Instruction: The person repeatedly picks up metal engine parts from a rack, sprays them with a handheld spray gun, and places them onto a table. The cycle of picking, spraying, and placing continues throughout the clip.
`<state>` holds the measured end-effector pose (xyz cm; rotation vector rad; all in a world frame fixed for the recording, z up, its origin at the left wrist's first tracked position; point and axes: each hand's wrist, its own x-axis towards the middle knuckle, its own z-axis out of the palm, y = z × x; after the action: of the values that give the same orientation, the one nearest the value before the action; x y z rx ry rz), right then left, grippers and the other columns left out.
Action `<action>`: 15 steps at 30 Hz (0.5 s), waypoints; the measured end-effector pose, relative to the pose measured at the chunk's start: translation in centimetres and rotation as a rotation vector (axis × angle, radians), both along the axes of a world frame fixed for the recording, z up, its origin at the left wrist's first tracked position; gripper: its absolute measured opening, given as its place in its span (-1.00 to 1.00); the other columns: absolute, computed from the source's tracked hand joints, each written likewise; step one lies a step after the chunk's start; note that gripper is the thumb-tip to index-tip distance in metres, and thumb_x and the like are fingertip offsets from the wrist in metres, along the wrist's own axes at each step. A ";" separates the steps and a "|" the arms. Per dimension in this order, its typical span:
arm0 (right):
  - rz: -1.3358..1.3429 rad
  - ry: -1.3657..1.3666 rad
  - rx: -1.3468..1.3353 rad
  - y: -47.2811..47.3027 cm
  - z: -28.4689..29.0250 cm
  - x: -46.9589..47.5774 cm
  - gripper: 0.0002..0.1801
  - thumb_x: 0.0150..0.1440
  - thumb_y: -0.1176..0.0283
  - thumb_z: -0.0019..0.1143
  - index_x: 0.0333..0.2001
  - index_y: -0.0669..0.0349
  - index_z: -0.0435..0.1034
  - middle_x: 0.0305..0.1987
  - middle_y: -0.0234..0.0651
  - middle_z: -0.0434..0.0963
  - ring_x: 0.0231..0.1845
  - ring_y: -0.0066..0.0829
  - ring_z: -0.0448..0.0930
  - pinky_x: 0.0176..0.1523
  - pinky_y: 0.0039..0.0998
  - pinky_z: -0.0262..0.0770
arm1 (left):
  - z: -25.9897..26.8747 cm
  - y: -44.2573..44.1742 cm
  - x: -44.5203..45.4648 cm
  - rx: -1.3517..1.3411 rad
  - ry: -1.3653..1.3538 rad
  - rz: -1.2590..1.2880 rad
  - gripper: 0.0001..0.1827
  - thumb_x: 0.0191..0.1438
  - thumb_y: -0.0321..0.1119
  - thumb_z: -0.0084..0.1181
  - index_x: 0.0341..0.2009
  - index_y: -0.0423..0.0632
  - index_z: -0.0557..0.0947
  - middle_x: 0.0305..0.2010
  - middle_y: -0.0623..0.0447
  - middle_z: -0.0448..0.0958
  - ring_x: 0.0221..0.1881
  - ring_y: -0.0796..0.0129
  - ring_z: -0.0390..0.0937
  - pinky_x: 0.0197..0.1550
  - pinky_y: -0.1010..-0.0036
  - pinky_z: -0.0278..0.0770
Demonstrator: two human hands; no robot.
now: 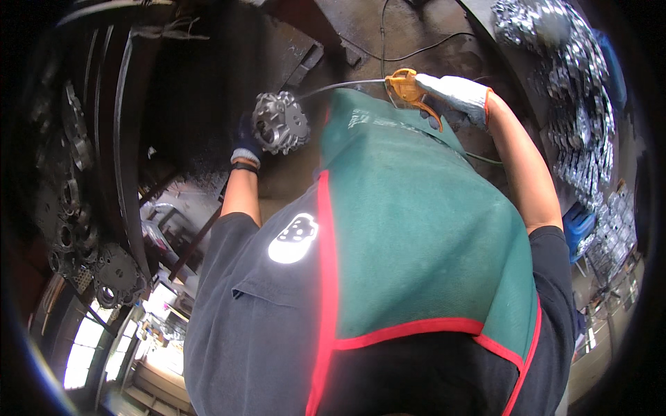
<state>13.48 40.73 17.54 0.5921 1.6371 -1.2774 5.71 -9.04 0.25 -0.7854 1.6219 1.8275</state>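
My left hand (246, 138), in a dark-palmed glove with a pale cuff, grips a grey cast-metal part (282, 124) from its left side. The part is round, with toothed or lobed edges and several holes. My right hand (458, 94), in a white glove, is wrapped around an orange air blow gun (407, 87), its lever hanging below. A long thin metal nozzle (343, 84) runs left from the gun, and its end is beside the part; whether they touch cannot be told. The fingers of my left hand are mostly in shadow or behind the part.
A green apron (416, 218) with red trim covers my front. Shiny metal pieces (577, 114) are piled in rows at right, near a blue container (577, 229). Dark metal castings (119, 275) stand at left. A thin black hose or cable (432, 52) crosses the floor ahead.
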 end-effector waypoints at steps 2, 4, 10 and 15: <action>0.092 0.041 0.061 0.5 0.3 1.4 -0.24 0.15 -0.30 -0.26 -0.45 0.23 0.51 -0.67 -0.36 0.50 -0.68 -0.62 0.43 -0.60 -0.58 0.20 | 1.8 0.9 -0.2 0.417 -0.161 0.110 -0.52 0.29 -0.11 -0.27 0.15 -0.14 0.43 0.19 -0.08 0.39 0.22 0.19 0.30 0.26 0.33 0.24; 0.116 0.066 0.107 0.6 0.6 2.7 -0.26 0.16 -0.28 -0.26 -0.44 0.22 0.52 -0.64 -0.36 0.51 -0.69 -0.60 0.43 -0.63 -0.55 0.20 | 4.7 2.7 0.2 0.033 0.198 -0.350 -0.46 0.27 -0.02 -0.32 0.10 -0.14 0.47 0.14 -0.06 0.44 0.15 0.15 0.37 0.24 0.25 0.28; -0.244 0.169 -0.141 3.1 3.1 9.1 -0.35 0.18 -0.21 -0.18 -0.38 0.18 0.55 -0.66 -0.42 0.50 -0.75 -0.65 0.37 -0.70 -0.59 0.16 | 10.1 12.7 -0.5 0.403 -0.169 0.001 -0.46 0.23 0.03 -0.26 0.06 -0.10 0.49 0.04 -0.05 0.51 0.02 0.18 0.45 0.14 0.21 0.37; -0.415 0.227 -0.132 9.6 3.4 19.9 -0.34 0.21 -0.21 -0.26 -0.36 0.14 0.56 -0.68 -0.45 0.50 -0.81 -0.68 0.32 -0.72 -0.61 0.14 | 9.3 18.8 -1.3 -0.704 0.463 -0.750 -0.54 0.14 -0.15 0.04 0.07 -0.12 0.35 -0.07 0.01 0.47 -0.04 0.31 0.41 0.16 0.34 0.33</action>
<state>33.37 50.36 20.94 0.7531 1.6475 -1.7969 4.45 9.76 9.55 0.0615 2.4668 0.9207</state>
